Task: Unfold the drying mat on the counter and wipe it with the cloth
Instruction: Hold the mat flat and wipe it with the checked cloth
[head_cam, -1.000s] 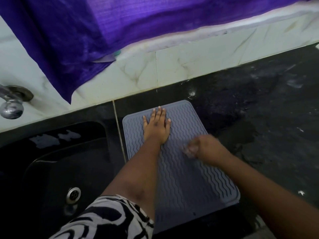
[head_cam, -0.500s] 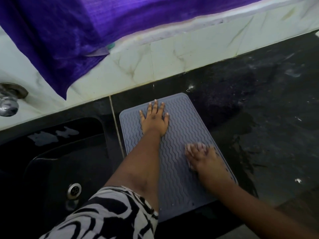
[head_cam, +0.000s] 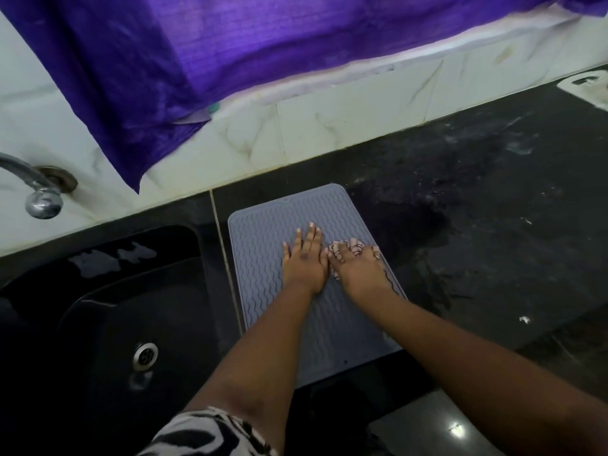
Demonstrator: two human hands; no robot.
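Right hand (head_cam: 360, 269) is down on the drying mat (head_cam: 263, 258), fingers curled over a bunched pale patterned cloth (head_cam: 335, 250) and gripping it, the cloth peeking out past the fingertips and at the thumb side. Left hand (head_cam: 304, 260) lies flat just beside it, fingers straight and spread, palm pressing the mat, holding nothing; the two hands touch side by side near the mat's middle. The mat is fully unfolded, grey with wavy ribs, lying flat on the dark bench (head_cam: 493, 225), its far edge close to the marble backsplash. Just off the mat's left edge sits the black sink (head_cam: 108, 324), with the tap (head_cam: 39, 192) on the wall beyond it. Compared with half a second back, the right hand and cloth have travelled from the mat's right edge up toward its far end and inward, now alongside the left hand. The left hand has stayed planted on the mat.
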